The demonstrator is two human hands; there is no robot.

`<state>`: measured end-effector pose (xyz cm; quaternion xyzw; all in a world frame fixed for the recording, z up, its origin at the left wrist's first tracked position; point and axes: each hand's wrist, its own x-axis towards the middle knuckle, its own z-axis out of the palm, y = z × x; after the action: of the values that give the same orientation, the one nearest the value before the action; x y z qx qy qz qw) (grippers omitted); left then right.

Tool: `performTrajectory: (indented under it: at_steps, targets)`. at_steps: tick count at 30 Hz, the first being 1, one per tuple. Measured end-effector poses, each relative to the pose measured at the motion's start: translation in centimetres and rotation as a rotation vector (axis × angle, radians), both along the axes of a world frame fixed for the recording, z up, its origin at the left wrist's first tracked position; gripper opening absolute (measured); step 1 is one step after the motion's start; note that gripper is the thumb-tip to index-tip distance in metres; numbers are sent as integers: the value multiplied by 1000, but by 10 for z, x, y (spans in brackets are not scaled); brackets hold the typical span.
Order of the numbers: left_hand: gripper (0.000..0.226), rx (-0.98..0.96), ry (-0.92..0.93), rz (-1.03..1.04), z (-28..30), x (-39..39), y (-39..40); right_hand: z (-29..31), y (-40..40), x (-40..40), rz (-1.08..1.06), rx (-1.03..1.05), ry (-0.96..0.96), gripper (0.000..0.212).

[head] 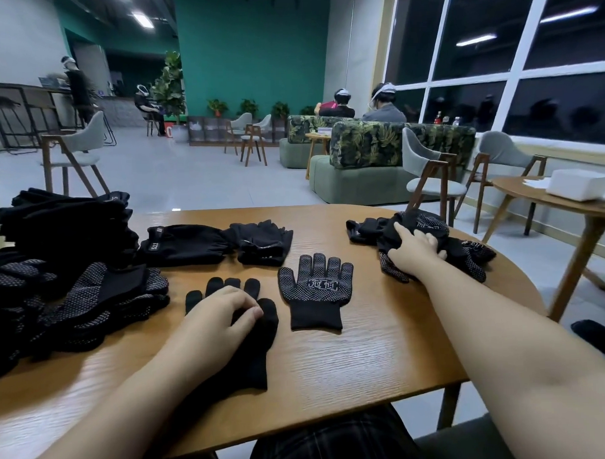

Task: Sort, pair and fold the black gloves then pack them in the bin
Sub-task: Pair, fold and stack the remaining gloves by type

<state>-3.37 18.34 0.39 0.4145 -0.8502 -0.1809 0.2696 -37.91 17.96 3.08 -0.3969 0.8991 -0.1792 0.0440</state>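
Your left hand (219,314) rests on a plain black glove (243,341), fingers curled and pinching its cloth; the hand hides the glove's palm. Your right hand (415,251) grasps the small glove heap (428,245) at the table's (334,382) right edge. Between them lies a dotted glove (315,290), palm up. Folded pairs (219,244) sit beyond. The big pile (62,272) at left is cut off. No bin shows.
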Motion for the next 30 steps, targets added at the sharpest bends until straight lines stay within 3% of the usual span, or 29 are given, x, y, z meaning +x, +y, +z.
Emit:
performTrajectory:
  at_steps: [3,7,10,16,19,21,22,27,30]
  targets:
    - [24,-46,-78,-39,-1,0,1,0,-4,-3,2,44,33,61]
    - [50,7,-367,-91,-9,-2,1,-2,-4,2,24,-29,70,66]
    - [53,5,-510,-86,-11,-1,3,-2,-2,9,89,-181,118,72]
    - [52,-15,-556,-76,-10,-1,7,4,13,40,271,-526,121,70]
    - [52,-17,-547,-78,-10,-1,7,5,27,60,370,-742,102,53]
    - [52,-21,-535,-79,-11,-1,6,0,41,69,365,-868,91,25]
    - [52,-21,-530,-78,-11,-1,6,-4,49,72,343,-879,69,16]
    - [52,-23,-527,-76,-14,0,4,-16,60,76,277,-570,98,49]
    - [52,-23,-531,-75,-14,0,4,-12,56,85,295,-409,210,46]
